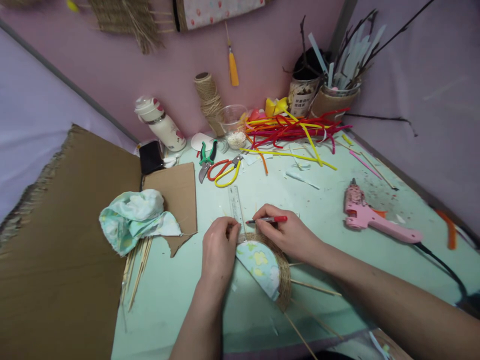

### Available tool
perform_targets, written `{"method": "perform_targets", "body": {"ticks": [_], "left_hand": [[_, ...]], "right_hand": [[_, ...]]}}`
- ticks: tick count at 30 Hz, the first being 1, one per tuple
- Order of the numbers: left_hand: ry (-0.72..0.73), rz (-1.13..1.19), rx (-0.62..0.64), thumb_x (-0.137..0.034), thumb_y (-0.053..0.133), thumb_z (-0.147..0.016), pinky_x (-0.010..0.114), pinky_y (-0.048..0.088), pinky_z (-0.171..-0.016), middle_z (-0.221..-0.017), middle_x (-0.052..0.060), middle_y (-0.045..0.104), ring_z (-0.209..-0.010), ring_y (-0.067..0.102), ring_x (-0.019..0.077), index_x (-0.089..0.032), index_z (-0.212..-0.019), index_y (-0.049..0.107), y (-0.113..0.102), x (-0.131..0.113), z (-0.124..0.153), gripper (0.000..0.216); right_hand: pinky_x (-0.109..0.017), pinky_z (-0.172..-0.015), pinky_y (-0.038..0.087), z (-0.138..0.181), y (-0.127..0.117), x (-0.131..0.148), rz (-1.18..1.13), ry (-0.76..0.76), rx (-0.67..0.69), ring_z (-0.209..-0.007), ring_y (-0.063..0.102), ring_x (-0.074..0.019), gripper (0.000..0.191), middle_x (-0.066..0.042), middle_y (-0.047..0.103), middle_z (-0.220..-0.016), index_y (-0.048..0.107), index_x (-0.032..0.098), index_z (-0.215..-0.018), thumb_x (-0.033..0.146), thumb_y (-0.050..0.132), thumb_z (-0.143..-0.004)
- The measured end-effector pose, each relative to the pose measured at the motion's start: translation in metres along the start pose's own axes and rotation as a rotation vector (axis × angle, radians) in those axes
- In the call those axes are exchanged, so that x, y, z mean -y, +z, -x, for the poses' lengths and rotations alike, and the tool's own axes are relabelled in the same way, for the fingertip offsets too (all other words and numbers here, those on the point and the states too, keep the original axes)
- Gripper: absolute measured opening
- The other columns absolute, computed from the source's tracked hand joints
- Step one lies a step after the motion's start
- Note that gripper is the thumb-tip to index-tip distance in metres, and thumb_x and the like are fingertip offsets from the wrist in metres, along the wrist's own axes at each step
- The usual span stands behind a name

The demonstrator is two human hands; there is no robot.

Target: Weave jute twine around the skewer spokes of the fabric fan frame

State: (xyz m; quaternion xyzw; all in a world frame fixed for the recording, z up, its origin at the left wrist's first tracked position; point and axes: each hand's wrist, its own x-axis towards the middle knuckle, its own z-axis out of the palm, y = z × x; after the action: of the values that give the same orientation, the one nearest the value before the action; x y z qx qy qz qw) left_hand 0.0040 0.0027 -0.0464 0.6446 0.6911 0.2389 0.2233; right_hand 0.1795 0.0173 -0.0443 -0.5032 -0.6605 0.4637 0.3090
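My right hand [279, 230] is closed around a red pen [279, 219], its dark tip pointing left at a thin wooden stick. My left hand [219, 245] has its fingertips pinched together at the lower end of a clear ruler [235, 202]; the exact grip is partly hidden. Between and below both hands lies a half-round piece of floral fabric [258, 265] edged with a band of wound twine [285, 280]. Thin wooden sticks [315, 288] fan out from the twine band. Its upper left edge touches my left fingers.
A pink glue gun [375, 217] with a cord lies right. Pliers [207, 159], scissors [227, 171], a twine spool [209, 102], a plastic cup [235, 127] and pipe cleaners [292, 131] stand or lie behind. Left are crumpled fabric [135, 217], cardboard [182, 187] and a bottle [161, 125].
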Motion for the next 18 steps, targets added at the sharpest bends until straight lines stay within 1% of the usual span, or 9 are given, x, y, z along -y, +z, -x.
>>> {"method": "perform_targets", "body": {"ticks": [5, 9, 11, 13, 14, 15, 16, 17, 18], "left_hand": [[-0.001, 0.024, -0.016, -0.022, 0.056, -0.08, 0.029, 0.045, -0.069, -0.079, 0.003, 0.067, -0.069, 0.06, 0.0156, -0.019, -0.08, 0.065, 0.001, 0.0, 0.0, 0.01], [-0.079, 0.183, -0.052, -0.025, 0.059, -0.079, 0.026, 0.045, -0.066, -0.075, 0.001, 0.067, -0.064, 0.058, 0.0131, -0.019, -0.08, 0.066, 0.001, 0.0, 0.002, 0.009], [-0.135, 0.303, -0.118, -0.029, 0.061, -0.078, 0.024, 0.045, -0.062, -0.076, 0.001, 0.067, -0.061, 0.057, 0.0118, -0.018, -0.083, 0.067, -0.002, 0.0, 0.002, 0.013], [-0.167, 0.405, -0.221, -0.032, 0.061, -0.078, 0.023, 0.046, -0.061, -0.08, 0.002, 0.067, -0.062, 0.056, 0.0114, -0.018, -0.085, 0.066, -0.006, 0.0, 0.002, 0.017], [-0.172, 0.443, -0.27, -0.033, 0.062, -0.078, 0.023, 0.046, -0.061, -0.083, 0.003, 0.068, -0.064, 0.057, 0.0113, -0.018, -0.086, 0.066, -0.007, 0.0, 0.002, 0.018], [-0.172, 0.474, -0.309, -0.033, 0.062, -0.078, 0.023, 0.047, -0.061, -0.085, 0.003, 0.068, -0.065, 0.057, 0.0113, -0.017, -0.086, 0.066, -0.009, 0.0, 0.002, 0.019], [-0.171, 0.497, -0.332, -0.034, 0.063, -0.077, 0.023, 0.047, -0.061, -0.086, 0.004, 0.068, -0.065, 0.057, 0.0112, -0.017, -0.087, 0.066, -0.01, 0.0, 0.002, 0.019], [-0.17, 0.511, -0.342, -0.033, 0.063, -0.077, 0.023, 0.047, -0.061, -0.085, 0.004, 0.068, -0.065, 0.057, 0.0111, -0.017, -0.086, 0.066, -0.011, 0.0, 0.002, 0.019], [-0.167, 0.517, -0.344, -0.033, 0.063, -0.077, 0.023, 0.047, -0.06, -0.085, 0.004, 0.067, -0.064, 0.057, 0.0108, -0.017, -0.086, 0.065, -0.011, 0.0, 0.002, 0.018]], "right_hand": [[-0.024, -0.06, 0.039, 0.0, 0.0, -0.001, -0.029, -0.004, -0.013, -0.064, 0.053, -0.0122, 0.014, 0.002, 0.063, -0.073, 0.059, 0.021, -0.086, 0.026, 0.047, -0.088], [-0.024, -0.062, 0.041, 0.002, -0.005, 0.001, -0.051, -0.03, -0.04, -0.068, 0.056, -0.0131, 0.015, 0.001, 0.064, -0.077, 0.06, 0.021, -0.091, 0.027, 0.046, -0.089], [-0.024, -0.063, 0.043, 0.003, -0.01, 0.003, -0.063, -0.053, -0.065, -0.068, 0.057, -0.0134, 0.019, 0.001, 0.063, -0.073, 0.059, 0.021, -0.099, 0.031, 0.045, -0.091], [-0.024, -0.062, 0.043, 0.006, -0.017, 0.006, -0.051, -0.07, -0.073, -0.061, 0.056, -0.013, 0.026, 0.002, 0.06, -0.065, 0.057, 0.021, -0.108, 0.035, 0.041, -0.094], [-0.025, -0.061, 0.044, 0.007, -0.02, 0.008, -0.029, -0.085, -0.064, -0.058, 0.055, -0.0128, 0.027, 0.003, 0.059, -0.063, 0.057, 0.02, -0.108, 0.036, 0.039, -0.095], [-0.025, -0.061, 0.044, 0.008, -0.022, 0.01, 0.007, -0.113, -0.036, -0.058, 0.055, -0.0128, 0.027, 0.002, 0.06, -0.064, 0.058, 0.02, -0.105, 0.037, 0.039, -0.095], [-0.026, -0.064, 0.045, 0.01, -0.025, 0.012, 0.058, -0.16, 0.013, -0.062, 0.057, -0.0133, 0.024, 0.001, 0.062, -0.069, 0.059, 0.02, -0.101, 0.037, 0.042, -0.094], [-0.027, -0.068, 0.046, 0.011, -0.026, 0.015, 0.118, -0.217, 0.082, -0.07, 0.06, -0.0148, 0.022, -0.001, 0.065, -0.077, 0.059, 0.02, -0.1, 0.037, 0.049, -0.091], [-0.03, -0.075, 0.047, 0.013, -0.027, 0.018, 0.186, -0.277, 0.167, -0.081, 0.061, -0.0173, 0.024, -0.003, 0.066, -0.087, 0.059, 0.02, -0.103, 0.038, 0.058, -0.086]]}}
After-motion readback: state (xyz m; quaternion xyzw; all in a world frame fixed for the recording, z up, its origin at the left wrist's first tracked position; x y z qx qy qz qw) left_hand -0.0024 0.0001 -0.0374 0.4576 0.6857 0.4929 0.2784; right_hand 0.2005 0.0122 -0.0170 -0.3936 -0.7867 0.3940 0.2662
